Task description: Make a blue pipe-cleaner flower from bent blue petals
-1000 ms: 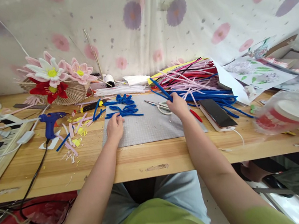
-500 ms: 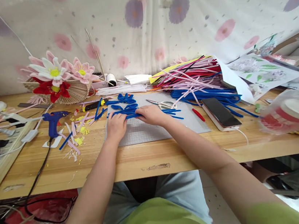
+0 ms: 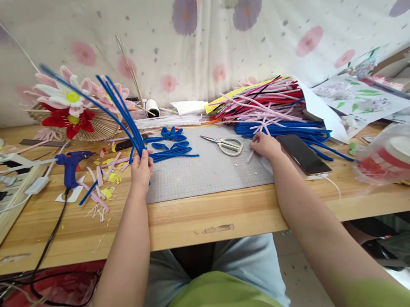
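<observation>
A flower-printed cloth backs a long wooden workbench (image 3: 184, 226) with a grey gridded cutting mat (image 3: 207, 173) at its middle. The left hand (image 3: 141, 168) has its fingers clamped on a bunch of straight blue chenille stems (image 3: 118, 109), gripped at the lower ends so that they fan upward and leftward across the paper flowers in a woven basket (image 3: 74, 112). The right hand (image 3: 266, 145) rests at the mat's right edge, fingers loosely curled with their tips on a pale pink stem, touching the heap of blue, pink and red chenille stems (image 3: 271, 109) — whether it grips the stem cannot be told.

The step in hand appears to be gathering — stock collected into one bundle. The next move probably calls for a firm pinch on a single stem without dragging its neighbours.

Folded blue stem loops (image 3: 169, 145) lie on the mat's far left, beside white-handled scissors (image 3: 226, 145). A blue glue gun (image 3: 70, 166) and a black phone (image 3: 301, 153) flank the work.
</observation>
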